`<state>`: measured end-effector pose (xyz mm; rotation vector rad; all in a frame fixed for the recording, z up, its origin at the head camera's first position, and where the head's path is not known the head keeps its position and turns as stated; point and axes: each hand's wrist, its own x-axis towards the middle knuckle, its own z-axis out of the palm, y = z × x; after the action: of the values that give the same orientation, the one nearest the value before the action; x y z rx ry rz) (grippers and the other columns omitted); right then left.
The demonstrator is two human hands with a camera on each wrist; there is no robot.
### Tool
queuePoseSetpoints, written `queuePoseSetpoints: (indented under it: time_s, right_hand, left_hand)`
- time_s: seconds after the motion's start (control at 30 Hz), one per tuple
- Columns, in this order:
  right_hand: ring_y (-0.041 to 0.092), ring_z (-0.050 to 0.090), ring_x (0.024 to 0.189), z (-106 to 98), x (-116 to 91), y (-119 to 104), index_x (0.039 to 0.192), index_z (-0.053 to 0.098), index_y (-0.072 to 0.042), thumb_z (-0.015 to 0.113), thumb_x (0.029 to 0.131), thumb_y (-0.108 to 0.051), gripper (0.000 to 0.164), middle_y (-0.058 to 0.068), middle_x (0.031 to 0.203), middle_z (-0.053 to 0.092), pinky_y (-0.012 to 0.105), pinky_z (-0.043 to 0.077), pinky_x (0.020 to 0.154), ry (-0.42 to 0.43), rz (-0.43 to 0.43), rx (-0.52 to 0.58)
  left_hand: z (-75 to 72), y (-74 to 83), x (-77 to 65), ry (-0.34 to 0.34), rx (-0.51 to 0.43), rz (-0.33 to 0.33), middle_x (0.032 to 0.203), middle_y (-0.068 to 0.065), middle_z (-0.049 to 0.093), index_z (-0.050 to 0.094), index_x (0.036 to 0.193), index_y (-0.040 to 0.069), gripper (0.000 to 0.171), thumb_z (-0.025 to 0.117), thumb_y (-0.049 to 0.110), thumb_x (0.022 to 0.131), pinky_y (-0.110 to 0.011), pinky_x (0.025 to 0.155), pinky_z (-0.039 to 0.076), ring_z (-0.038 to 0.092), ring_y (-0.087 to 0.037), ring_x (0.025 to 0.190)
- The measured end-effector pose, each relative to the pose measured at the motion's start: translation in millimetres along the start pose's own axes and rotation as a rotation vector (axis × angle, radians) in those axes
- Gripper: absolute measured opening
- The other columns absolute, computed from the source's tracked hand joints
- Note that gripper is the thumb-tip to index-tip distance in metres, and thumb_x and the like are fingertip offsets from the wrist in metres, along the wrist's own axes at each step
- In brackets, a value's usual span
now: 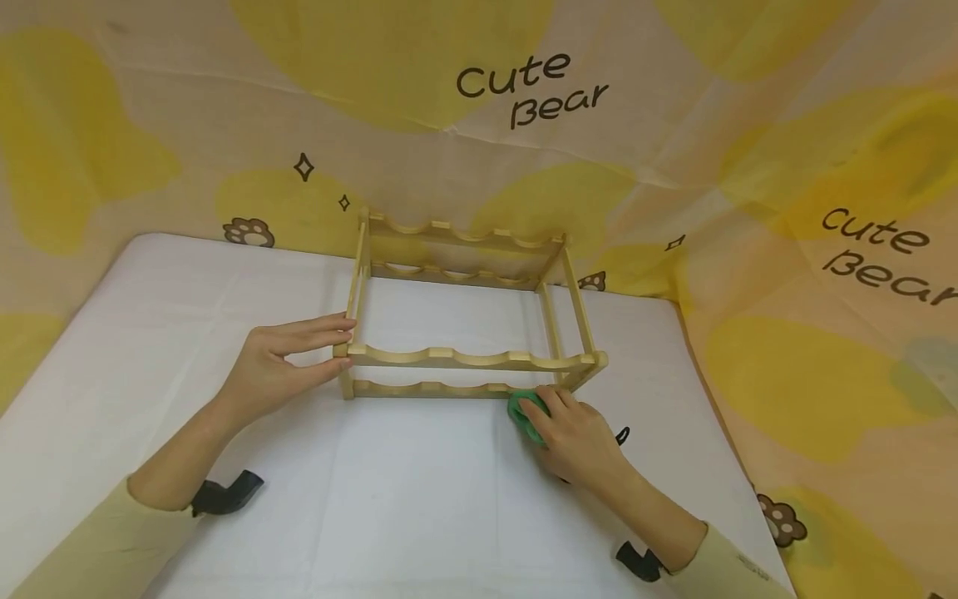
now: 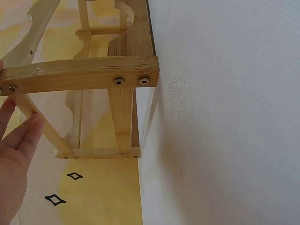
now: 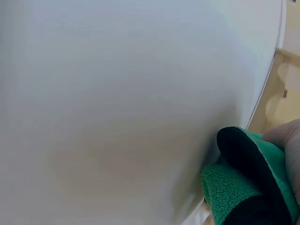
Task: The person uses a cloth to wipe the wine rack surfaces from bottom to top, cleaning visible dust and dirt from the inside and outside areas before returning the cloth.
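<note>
A two-tier wooden bottle rack (image 1: 464, 359) with scalloped rails stands on the white table. My left hand (image 1: 280, 362) holds the rack's front left corner, thumb below and fingers above; in the left wrist view part of that hand (image 2: 18, 154) shows beside the wooden frame (image 2: 84, 75). At the lower front rail, toward its right end, my right hand (image 1: 580, 428) grips a folded green cloth (image 1: 527, 414) against the wood. The right wrist view shows the cloth (image 3: 234, 187) bunched, with a dark underside, under the fingers (image 3: 286, 140).
A white cover lies over the table (image 1: 419, 499). Behind and to the right hangs a yellow patterned curtain (image 1: 524, 166) with printed words, close to the rack's back. Dark strap pieces (image 1: 228, 492) show at both wrists.
</note>
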<state>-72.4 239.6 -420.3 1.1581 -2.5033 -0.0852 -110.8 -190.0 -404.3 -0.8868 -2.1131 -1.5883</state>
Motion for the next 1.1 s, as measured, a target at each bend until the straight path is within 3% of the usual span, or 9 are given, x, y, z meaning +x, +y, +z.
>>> queuePoseSetpoints:
  time_s: [0.37,0.73,0.97,1.1]
  right_hand:
    - [0.030,0.065,0.085,-1.2,-32.7,22.7,0.121,0.071,-0.007,0.099,0.059,-0.014,0.069,0.018,0.119,0.065,0.033,0.057,0.053,0.010,0.095,-0.002]
    - [0.033,0.065,0.081,-19.4,-38.8,38.5,0.124,0.068,-0.003,0.097,0.058,-0.008,0.072,0.020,0.116,0.065,0.037,0.057,0.053,0.098,0.099,0.014]
    - [0.037,0.066,0.081,-37.8,-33.4,43.3,0.124,0.068,-0.003,0.095,0.060,-0.010,0.069,0.021,0.115,0.066,0.041,0.059,0.052,0.150,0.092,-0.019]
    - [0.039,0.066,0.079,-49.4,-30.6,45.7,0.122,0.068,-0.002,0.082,0.074,-0.013,0.051,0.022,0.113,0.065,0.044,0.060,0.052,0.177,0.089,-0.026]
  left_hand:
    - [0.6,0.8,-2.3,0.006,-0.005,-0.015,0.119,-0.016,0.076,0.081,0.110,-0.001,0.050,0.086,-0.025,0.066,-0.023,0.105,0.051,0.066,-0.013,0.126]
    - [0.4,-0.5,-2.1,-0.002,-0.001,-0.021,0.119,-0.018,0.076,0.080,0.111,-0.001,0.051,0.085,-0.025,0.067,-0.025,0.105,0.051,0.066,-0.014,0.126]
    - [1.1,2.3,-1.2,0.007,-0.001,-0.007,0.119,-0.016,0.076,0.080,0.112,-0.002,0.052,0.085,-0.025,0.066,-0.023,0.105,0.050,0.066,-0.013,0.126]
    - [1.4,2.3,-0.5,0.010,0.002,-0.005,0.119,-0.018,0.076,0.080,0.112,-0.002,0.051,0.085,-0.025,0.066,-0.023,0.105,0.051,0.066,-0.013,0.126]
